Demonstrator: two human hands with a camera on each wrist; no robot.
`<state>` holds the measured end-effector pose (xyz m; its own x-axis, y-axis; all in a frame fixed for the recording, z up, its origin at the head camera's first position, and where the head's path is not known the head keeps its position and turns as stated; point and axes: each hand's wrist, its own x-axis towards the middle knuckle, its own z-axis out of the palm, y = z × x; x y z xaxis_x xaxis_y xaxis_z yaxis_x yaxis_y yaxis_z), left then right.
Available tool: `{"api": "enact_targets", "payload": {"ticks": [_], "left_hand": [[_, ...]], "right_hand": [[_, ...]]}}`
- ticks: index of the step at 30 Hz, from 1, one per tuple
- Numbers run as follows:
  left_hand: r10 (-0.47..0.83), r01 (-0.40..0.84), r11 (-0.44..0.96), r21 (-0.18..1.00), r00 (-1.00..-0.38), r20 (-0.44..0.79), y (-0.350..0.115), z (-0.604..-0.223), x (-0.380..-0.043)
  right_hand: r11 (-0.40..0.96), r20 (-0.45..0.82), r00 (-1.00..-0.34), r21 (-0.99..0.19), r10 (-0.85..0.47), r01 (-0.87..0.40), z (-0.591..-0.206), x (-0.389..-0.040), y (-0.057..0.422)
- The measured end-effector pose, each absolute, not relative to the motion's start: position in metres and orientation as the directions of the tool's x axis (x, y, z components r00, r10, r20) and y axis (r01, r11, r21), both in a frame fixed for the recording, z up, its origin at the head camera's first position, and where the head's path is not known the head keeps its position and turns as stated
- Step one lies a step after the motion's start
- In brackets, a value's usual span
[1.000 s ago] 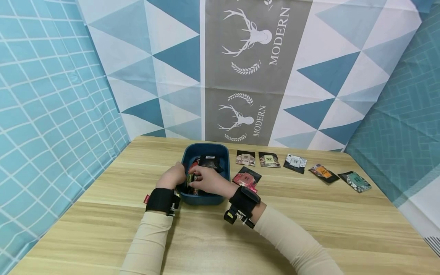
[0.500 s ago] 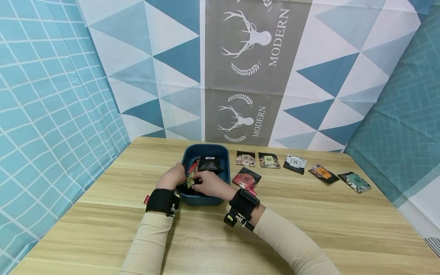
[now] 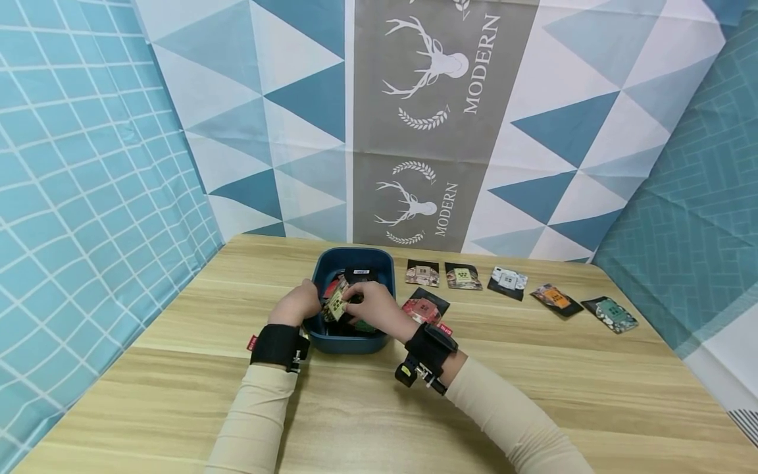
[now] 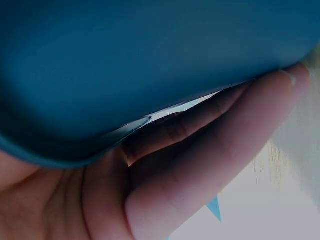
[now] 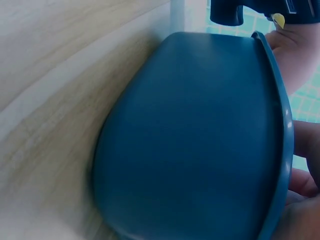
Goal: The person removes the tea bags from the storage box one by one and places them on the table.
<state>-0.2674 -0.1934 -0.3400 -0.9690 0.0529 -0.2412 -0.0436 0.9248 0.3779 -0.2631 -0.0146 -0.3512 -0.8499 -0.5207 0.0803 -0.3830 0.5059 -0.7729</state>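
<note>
In the head view a dark blue bin (image 3: pixel 349 345) stands on the wooden table, with several small packets inside. My left hand (image 3: pixel 296 304) holds the bin's left wall; the left wrist view shows its fingers (image 4: pixel 215 155) along the outside of that wall. Over the bin, my right hand (image 3: pixel 379 309) pinches a packet with a yellow-green label (image 3: pixel 335 305) by its right edge. Behind it lies a black packet with a white barcode strip (image 3: pixel 362 275). The right wrist view shows mostly the bin's outer wall (image 5: pixel 195 135), which hides the pinched packet.
Right of the bin lie packets with a pink label (image 3: pixel 423 271), a yellow-green label (image 3: pixel 463 276), a white label (image 3: pixel 508 281), an orange label (image 3: pixel 556 298) and a green label (image 3: pixel 612 313). A red-labelled packet (image 3: pixel 424 309) lies nearer the bin. A patterned backdrop (image 3: pixel 408 131) rises behind.
My right hand has shifted slightly right inside the bin, and the pinched packet has come up and turned its yellow-green label into fuller view. My left hand stays on the bin wall.
</note>
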Motion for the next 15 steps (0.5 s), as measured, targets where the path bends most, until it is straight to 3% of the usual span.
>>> {"api": "enact_targets", "payload": {"ticks": [9, 15], "left_hand": [[0.056, -0.039, 0.917, 0.397, -0.973, -0.225, -0.191, -0.339, -0.265], [0.052, -0.042, 0.917, 0.398, -0.973, -0.224, -0.192, -0.339, -0.265]], "right_hand": [[0.433, 0.216, -0.835, -0.774, -0.506, -0.462, -0.357, -0.279, 0.013], [0.445, 0.156, -0.877, -0.813, -0.454, -0.375, -0.337, -0.270, 0.023]]}}
